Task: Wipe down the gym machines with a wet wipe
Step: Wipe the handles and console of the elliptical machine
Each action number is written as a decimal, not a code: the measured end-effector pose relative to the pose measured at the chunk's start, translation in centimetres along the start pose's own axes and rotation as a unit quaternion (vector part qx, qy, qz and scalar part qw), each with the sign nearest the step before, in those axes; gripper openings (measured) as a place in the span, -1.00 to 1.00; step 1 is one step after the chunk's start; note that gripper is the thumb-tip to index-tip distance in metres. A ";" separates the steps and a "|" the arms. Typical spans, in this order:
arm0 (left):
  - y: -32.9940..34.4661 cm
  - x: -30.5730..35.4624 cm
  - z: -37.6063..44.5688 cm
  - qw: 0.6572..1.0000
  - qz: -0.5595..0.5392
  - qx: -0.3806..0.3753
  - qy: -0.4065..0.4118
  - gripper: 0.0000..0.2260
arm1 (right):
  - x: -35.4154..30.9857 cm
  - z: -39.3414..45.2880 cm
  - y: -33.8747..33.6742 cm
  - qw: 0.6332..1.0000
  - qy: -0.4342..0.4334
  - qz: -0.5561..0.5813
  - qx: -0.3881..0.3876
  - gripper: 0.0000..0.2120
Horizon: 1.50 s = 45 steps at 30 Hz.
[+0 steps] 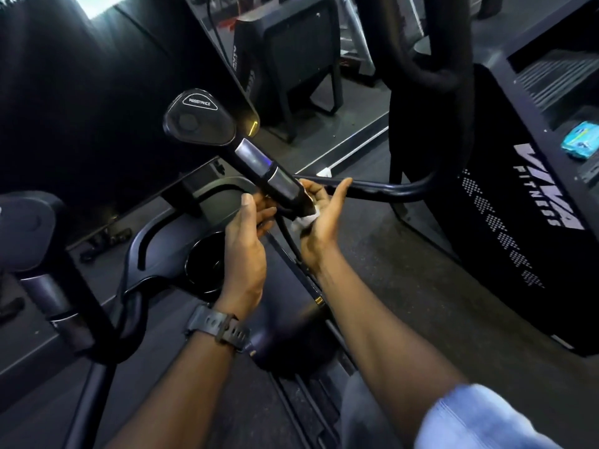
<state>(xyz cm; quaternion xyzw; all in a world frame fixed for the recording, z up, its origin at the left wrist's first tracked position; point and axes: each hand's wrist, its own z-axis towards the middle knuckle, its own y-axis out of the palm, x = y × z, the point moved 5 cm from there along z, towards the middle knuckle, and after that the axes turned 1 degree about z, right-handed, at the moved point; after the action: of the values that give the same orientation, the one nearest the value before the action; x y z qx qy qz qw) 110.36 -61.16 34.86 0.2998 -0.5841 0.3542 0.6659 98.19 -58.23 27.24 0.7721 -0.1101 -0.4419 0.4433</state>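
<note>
A black machine handle with a "RESISTANCE" knob at its top slants down to the middle of the view. My right hand cups the handle's lower end from the right, palm up. Its fingers are stretched out and its thumb lies over the end. A crumpled white wet wipe sits between that palm and the handle. My left hand, with a dark watch on the wrist, is on the left of the same end. Its fingers curl round the thin stem under the handle and its thumb points up.
A blue wipes packet lies on the neighbouring black "VIVA FITNESS" machine at the right. A curved black rail runs behind my hands. A round cup holder and a second handle are at the left.
</note>
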 end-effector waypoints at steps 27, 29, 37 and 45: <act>-0.9 1.5 1.0 0.996 -0.088 0.011 -0.021 -0.70 | -7.3 -3.1 13.2 0.877 -0.109 -0.459 -0.086 -0.12; -0.4 1.9 1.9 0.989 -0.146 -0.004 -0.036 -0.73 | -7.8 -3.6 14.6 0.863 -0.123 -0.474 -0.124 -0.19; -0.8 2.5 3.4 0.990 -0.131 0.000 -0.043 -0.82 | -8.0 -3.5 11.1 0.876 -0.113 -0.436 -0.171 -0.32; -2.9 1.9 3.2 0.998 -0.013 0.053 0.028 -0.89 | -8.2 -4.7 8.7 0.763 -0.157 -0.595 -0.199 -0.44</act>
<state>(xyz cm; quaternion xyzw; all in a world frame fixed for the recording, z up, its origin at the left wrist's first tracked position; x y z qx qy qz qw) 111.06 -65.22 37.20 0.3319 -0.5415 0.3848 0.6697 99.00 -55.95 39.85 0.4966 0.3935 -0.7442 0.2117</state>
